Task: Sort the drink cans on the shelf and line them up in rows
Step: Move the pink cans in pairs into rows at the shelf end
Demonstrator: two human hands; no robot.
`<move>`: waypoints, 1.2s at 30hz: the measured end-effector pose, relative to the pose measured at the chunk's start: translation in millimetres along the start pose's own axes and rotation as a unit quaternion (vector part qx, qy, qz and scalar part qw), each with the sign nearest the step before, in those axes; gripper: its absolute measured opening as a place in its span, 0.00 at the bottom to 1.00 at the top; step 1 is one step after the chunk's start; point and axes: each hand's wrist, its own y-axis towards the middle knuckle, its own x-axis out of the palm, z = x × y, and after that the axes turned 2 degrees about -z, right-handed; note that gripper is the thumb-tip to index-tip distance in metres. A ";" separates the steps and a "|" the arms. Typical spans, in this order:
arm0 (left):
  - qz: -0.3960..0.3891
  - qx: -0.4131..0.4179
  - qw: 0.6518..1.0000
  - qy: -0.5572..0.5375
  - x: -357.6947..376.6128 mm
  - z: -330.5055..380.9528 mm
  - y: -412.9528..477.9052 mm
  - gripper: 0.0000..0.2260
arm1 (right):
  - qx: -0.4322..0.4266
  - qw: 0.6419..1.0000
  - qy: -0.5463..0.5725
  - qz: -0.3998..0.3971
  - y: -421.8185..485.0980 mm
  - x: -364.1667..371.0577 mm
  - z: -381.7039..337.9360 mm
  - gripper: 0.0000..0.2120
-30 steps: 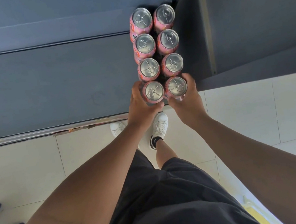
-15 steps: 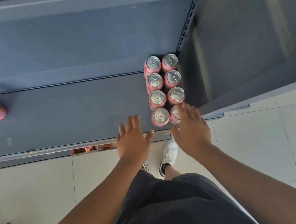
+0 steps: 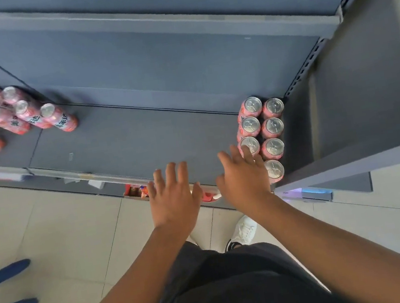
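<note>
Status: placement of the front pair is complete. One second ago both hands gripped the two front cans of the block, and half a second ago that grip was released. Now the left hand (image 3: 174, 196) hovers over the front edge of the shelf (image 3: 126, 136), fingers straight and spread, holding nothing. The right hand (image 3: 243, 178) is likewise empty, fingers spread. Its fingertips lie over the near left corner of the block of cans (image 3: 272, 127). Whether they touch a can top cannot be told.

Location of work items:
- Block of cans: right end of the shelf, against the side panel (image 3: 367, 100). Two rows, upright, cans touching front to back. Seven tops are visible; an eighth is presumed under the right hand.
- Loose cans (image 3: 30, 114): far left of the shelf, well apart from the block, not in rows, blurred. This cluster has come into view as the head turned left.

Assessment: the two rows appear finished and need no further correction. The turn of view suggests the next step is to fetch cans from the left cluster and start a third row just beside the block. Bare shelf lies between the two groups, so the reach looks unobstructed
</note>
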 end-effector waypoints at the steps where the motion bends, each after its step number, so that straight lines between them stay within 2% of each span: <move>1: -0.001 -0.013 1.000 -0.006 0.0 -8.3 -2.6 0.22 | -0.009 1.000 -0.002 0.001 1.2 -0.4 -10.9 0.24; 5: 0.020 -0.061 0.997 -0.038 -7.0 -46.8 -14.9 0.21 | -0.048 0.999 -0.005 0.015 0.9 1.2 -58.4 0.23; 9: 0.041 -0.075 0.995 -0.046 -15.2 -96.6 -28.4 0.21 | -0.081 0.996 -0.029 0.002 1.4 4.7 -117.6 0.24; 15: 0.050 -0.121 0.990 -0.056 -27.0 -213.1 -53.0 0.22 | -0.101 0.993 -0.056 0.022 -4.7 18.3 -234.4 0.21; 20: 0.048 -0.160 0.985 -0.049 -34.4 -309.7 -75.2 0.23 | -0.158 0.985 -0.050 0.049 -9.7 30.6 -340.8 0.14; 24: 0.050 -0.192 0.978 -0.068 -34.8 -364.4 -86.0 0.23 | -0.200 0.976 -0.057 0.059 -6.6 37.2 -407.7 0.14; 29: 0.051 -0.227 0.968 -0.096 -37.8 -409.7 -84.3 0.21 | -0.246 0.965 -0.073 0.055 8.8 39.7 -455.1 0.16; 36: 0.042 -0.233 0.969 -0.074 -53.0 -442.3 -43.5 0.22 | -0.247 0.965 -0.075 0.045 61.6 39.7 -484.8 0.18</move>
